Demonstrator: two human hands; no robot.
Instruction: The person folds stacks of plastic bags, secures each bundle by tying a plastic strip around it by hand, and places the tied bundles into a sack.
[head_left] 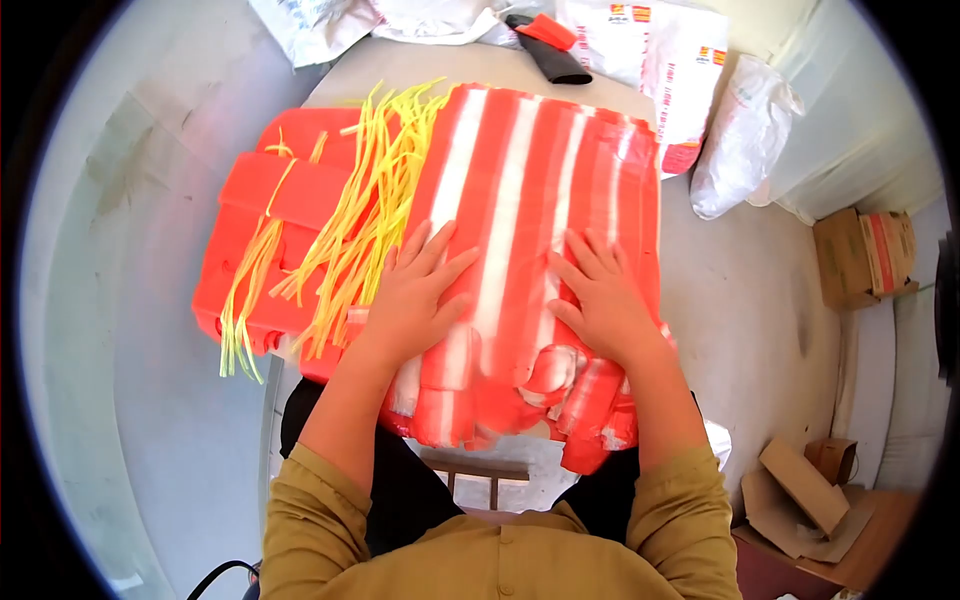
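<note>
Touching striped stack (520, 220), L hand (415, 295), R hand (605, 298), beige sfc (745, 285), ctn (842, 258) R.

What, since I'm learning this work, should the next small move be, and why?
Perhaps slide the left hand and the right hand toward the near ends of the striped plastic to smooth them: both hands lie spread on its flatter part, while those ends look curled and bunched.

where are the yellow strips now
In the head view, the yellow strips lie on the red plastic, left of the striped stack, near the left hand.
</note>
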